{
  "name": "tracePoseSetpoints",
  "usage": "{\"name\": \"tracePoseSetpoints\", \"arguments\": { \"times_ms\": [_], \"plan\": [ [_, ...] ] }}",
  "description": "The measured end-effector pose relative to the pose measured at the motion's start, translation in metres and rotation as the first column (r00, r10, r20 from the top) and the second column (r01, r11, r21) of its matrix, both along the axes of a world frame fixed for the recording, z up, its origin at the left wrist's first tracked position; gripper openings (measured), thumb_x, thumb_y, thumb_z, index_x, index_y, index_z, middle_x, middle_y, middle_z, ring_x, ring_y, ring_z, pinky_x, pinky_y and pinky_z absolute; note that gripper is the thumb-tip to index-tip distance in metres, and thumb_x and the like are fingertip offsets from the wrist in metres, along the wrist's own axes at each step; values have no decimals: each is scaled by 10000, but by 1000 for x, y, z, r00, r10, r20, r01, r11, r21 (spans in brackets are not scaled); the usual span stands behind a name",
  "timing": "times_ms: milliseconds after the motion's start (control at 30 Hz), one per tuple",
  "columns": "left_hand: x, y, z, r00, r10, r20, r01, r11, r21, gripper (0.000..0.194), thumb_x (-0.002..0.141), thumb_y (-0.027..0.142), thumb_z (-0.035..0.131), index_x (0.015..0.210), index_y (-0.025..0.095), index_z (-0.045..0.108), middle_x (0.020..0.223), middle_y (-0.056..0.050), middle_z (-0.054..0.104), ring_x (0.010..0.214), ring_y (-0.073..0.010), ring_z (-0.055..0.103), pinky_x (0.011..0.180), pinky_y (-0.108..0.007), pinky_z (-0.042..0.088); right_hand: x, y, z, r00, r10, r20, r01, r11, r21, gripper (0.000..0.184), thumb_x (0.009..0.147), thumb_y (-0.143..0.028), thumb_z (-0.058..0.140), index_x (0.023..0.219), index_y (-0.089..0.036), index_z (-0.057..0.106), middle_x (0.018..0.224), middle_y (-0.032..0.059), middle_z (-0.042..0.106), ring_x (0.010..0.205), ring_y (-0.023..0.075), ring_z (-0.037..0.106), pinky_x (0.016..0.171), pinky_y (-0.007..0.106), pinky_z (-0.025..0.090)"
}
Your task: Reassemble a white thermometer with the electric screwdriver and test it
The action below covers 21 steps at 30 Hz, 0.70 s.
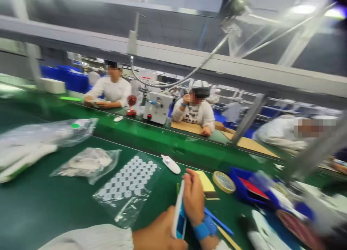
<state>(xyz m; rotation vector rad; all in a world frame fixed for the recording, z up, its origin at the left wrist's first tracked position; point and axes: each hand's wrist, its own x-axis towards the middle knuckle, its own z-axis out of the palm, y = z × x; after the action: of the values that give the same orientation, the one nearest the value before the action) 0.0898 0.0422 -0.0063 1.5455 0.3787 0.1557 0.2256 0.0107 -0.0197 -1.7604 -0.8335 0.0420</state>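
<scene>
Right hand (193,199) with blue wrist strap (202,230) and left hand (158,232), both closed firmly around a slim white-and-blue plastic device (179,214), over the green conveyor belt (54,214). Near the fingers, a similar white device (170,164) lying on the belt, and just to the left, a clear bag of white round discs (127,181). Farther right, a roll of tape (223,182) and a blue tray (242,183). Across the belt, one seated co-worker (111,92) in white, and another (193,110) beyond the white machine (157,107).
</scene>
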Motion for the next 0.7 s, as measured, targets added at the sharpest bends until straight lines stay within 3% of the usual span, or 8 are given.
{"name": "tracePoseSetpoints", "arguments": {
  "times_ms": [100, 200, 333, 433, 600, 700],
  "plan": [
    [5, 4, 3, 999, -39, 9, 39, 997, 71, 411, 568, 82, 614, 961, 137, 508, 885, -8, 544, 812, -166, 493, 743, -294, 422, -16, -10, 0, 989, 30, 143, -24, 999, -39, 392, 890, -434, 358, 1131, -168, 518, 1130, 75, 525, 1088, 212, 443, 966, 408, 301],
    [2, 6, 8, 989, -110, 99, 101, 991, 91, 490, 586, 122, 611, 1053, 159, 469, 1020, -28, 555, 942, -195, 503, 817, -287, 425, -34, -12, -3, 944, 82, 319, -59, 995, -82, 417, 904, -408, 334, 1258, -209, 428, 1299, 39, 407, 1251, 218, 287, 1034, 421, 218],
    [1, 6, 9, 997, -74, -27, 78, 957, 279, 389, 565, 120, 591, 943, 153, 505, 971, -35, 568, 908, -204, 507, 843, -311, 415, -19, -6, -4, 811, -61, 582, 124, 990, -68, 451, 918, -409, 269, 1281, -173, 395, 1325, 75, 356, 1241, 245, 285, 995, 476, 260],
    [3, 6, 6, 994, -47, -96, 77, 937, 341, 316, 565, 132, 573, 875, 141, 512, 888, -41, 575, 796, -197, 509, 761, -323, 435, -9, -3, -3, 792, -140, 594, 205, 978, -44, 460, 921, -403, 249, 1242, -129, 432, 1298, 116, 367, 1214, 264, 306, 970, 497, 279],
    [5, 5, -1, 997, -83, 8, 75, 929, 362, 346, 601, 117, 535, 938, 169, 481, 959, -25, 569, 882, -175, 513, 816, -259, 425, -22, -8, -2, 737, 16, 676, 69, 993, -99, 413, 921, -338, 262, 1287, -183, 376, 1332, 67, 337, 1249, 221, 275, 1024, 458, 235],
    [6, 5, -4, 999, -48, 1, 43, 908, 416, 256, 595, 91, 478, 839, 168, 480, 839, -9, 566, 783, -159, 513, 724, -244, 438, -10, -3, -1, 747, -80, 660, 142, 989, -42, 389, 920, -318, 280, 1252, -161, 410, 1291, 91, 373, 1219, 240, 300, 989, 485, 263]
  ]
}}
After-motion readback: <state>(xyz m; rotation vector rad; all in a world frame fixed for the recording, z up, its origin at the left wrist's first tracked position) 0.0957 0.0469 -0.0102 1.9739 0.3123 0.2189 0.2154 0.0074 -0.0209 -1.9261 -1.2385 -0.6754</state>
